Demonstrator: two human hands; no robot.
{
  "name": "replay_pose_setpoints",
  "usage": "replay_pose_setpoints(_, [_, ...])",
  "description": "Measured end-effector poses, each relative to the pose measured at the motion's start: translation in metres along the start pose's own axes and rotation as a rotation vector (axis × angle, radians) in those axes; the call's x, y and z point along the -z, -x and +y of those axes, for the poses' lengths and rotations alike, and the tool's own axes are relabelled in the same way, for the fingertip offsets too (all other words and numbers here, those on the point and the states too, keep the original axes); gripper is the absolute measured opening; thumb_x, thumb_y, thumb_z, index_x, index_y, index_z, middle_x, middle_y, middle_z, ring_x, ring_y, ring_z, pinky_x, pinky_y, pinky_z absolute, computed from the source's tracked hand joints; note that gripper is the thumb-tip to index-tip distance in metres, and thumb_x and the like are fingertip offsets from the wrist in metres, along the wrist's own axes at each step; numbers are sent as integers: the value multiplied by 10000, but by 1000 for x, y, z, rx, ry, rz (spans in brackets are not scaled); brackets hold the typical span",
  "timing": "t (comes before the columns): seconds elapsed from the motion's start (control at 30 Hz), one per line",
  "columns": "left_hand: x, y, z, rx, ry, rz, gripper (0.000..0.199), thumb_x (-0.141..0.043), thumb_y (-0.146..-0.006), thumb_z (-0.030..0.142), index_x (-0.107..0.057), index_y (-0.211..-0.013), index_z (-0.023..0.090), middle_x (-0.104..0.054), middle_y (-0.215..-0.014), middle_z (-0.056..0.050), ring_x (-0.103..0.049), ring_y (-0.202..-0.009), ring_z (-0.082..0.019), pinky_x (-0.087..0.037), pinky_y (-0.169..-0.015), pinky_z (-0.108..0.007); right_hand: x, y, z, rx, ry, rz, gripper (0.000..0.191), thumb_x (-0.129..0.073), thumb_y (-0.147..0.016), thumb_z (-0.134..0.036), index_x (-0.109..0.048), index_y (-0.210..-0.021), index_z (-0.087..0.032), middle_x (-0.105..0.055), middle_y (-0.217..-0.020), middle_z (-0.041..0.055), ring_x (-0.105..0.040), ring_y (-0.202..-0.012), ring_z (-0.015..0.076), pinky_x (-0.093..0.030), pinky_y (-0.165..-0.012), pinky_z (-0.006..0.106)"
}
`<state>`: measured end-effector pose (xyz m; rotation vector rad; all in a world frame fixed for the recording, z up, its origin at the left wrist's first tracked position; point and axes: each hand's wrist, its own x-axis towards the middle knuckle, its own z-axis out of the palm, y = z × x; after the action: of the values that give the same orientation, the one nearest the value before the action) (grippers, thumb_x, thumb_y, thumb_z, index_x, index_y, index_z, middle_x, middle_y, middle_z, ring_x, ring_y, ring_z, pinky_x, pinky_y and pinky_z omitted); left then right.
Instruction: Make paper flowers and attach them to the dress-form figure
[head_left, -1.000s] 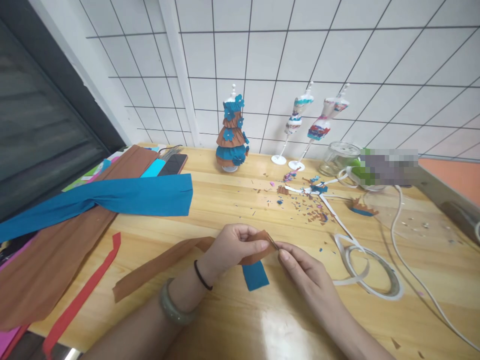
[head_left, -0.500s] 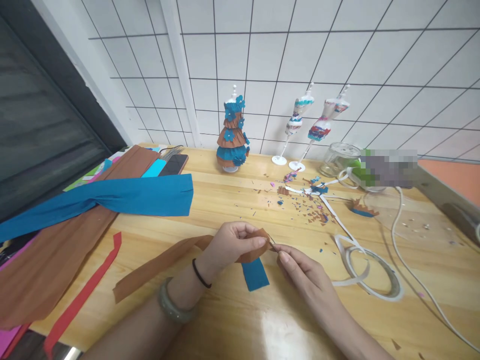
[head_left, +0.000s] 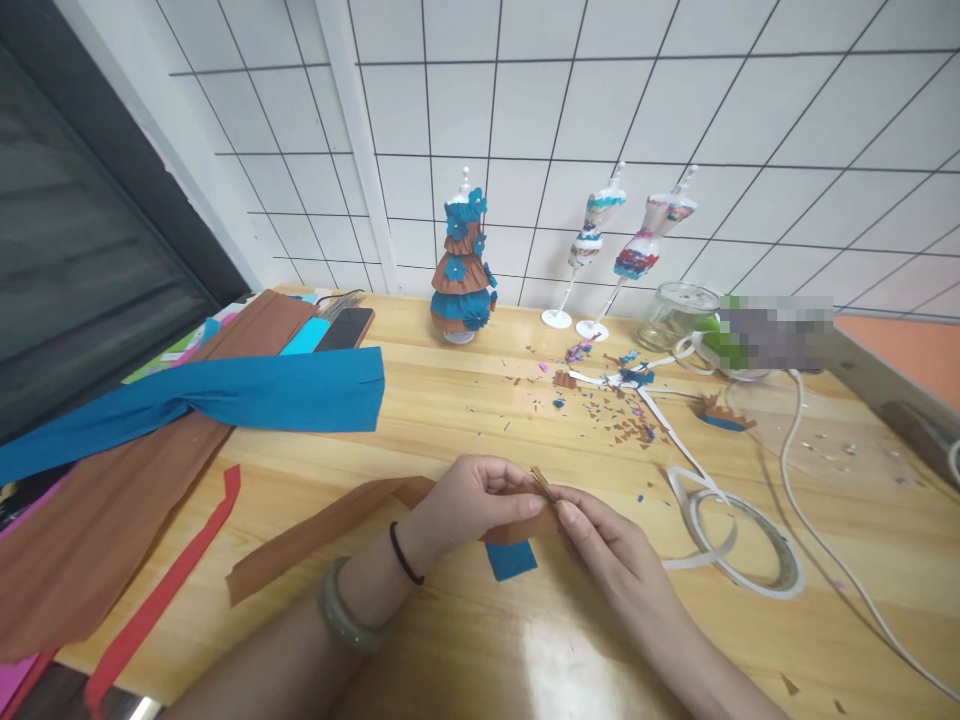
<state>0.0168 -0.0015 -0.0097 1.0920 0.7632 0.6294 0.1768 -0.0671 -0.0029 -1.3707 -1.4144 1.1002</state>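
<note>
A long brown crepe paper strip (head_left: pixel 315 527) trails left across the table from beneath my left wrist. My left hand (head_left: pixel 487 497) pinches this strip near its right end, thumb on top. Fingertips of my right hand (head_left: pixel 604 530) close on the same end, where the paper is bunched into narrow folds that point upward between the two hands. A small blue paper piece (head_left: pixel 511 562) lies on the table just below the strip, its upper part hidden. Beyond my hands stands a mini dress form (head_left: pixel 463 265) covered in brown and blue paper ruffles with blue flowers.
Blue crepe paper (head_left: pixel 300 390) and wide brown crepe paper (head_left: pixel 127 500) lie at left, with a red strip (head_left: pixel 165 590). Two other small dress forms (head_left: pixel 637 260), a glass jar (head_left: pixel 675 318), paper scraps (head_left: pixel 622 415), a tape roll (head_left: pixel 793 570) and a white cable (head_left: pixel 795 480) occupy the right.
My hands have come closer together, the left one moving slightly right and down. The strip's end is now gathered into upright folds, and less of the blue piece shows.
</note>
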Motion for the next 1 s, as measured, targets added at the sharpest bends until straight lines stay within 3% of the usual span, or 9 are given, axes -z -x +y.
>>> replay_pose_setpoints(0.2, [-2,-1,-1,1,21,10,204,-728,-636,277,-672,-765,129,-698,-805,-53,-618,-738,-139,-453,-720,-258,0,-1,1,6,28,-6,355,-474,-850,-425,-641,-1088,-221,-671,-1076,63,-593,-1017,237,-463,-884,349])
replay_pose_setpoints(0.47, [-1,0,0,36,15,21,213,-727,-635,282,-669,-765,125,-703,-789,-51,-622,-716,-131,-452,-687,-237,0,-1,0,22,-1,-43,336,-441,-878,-387,-629,-1085,-200,-658,-1089,66,-579,-1026,224,-451,-890,331])
replay_pose_setpoints(0.63, [0,-1,-1,36,16,4,210,-725,-639,280,-666,-769,125,-698,-763,-39,-610,-682,-110,-442,-655,-216,0,0,-1,28,41,-19,342,-431,-876,-403,-647,-1033,-191,-693,-972,58,-628,-895,216,-493,-800,305])
replay_pose_setpoints(0.73, [0,0,0,61,-2,21,234,-729,-631,289,-668,-793,132,-692,-750,-35,-601,-660,-107,-438,-631,-211,6,-3,1,24,186,69,362,-417,-871,-427,-640,-1021,-185,-694,-943,62,-632,-890,220,-493,-789,304])
replay_pose_setpoints(0.87, [2,2,5,30,-104,76,290,-733,-620,279,-657,-858,133,-661,-748,-28,-580,-660,-103,-427,-597,-195,23,-14,15,-21,595,249,458,-396,-866,-443,-514,-1196,-148,-662,-998,121,-630,-866,256,-490,-747,381])
replay_pose_setpoints(1.0, [3,4,7,-16,-202,30,371,-713,-636,285,-624,-956,122,-591,-647,6,-518,-550,-82,-390,-505,-183,37,-24,28,45,985,265,455,-403,-862,-395,-535,-1173,-90,-627,-1015,185,-600,-872,315,-470,-728,448])
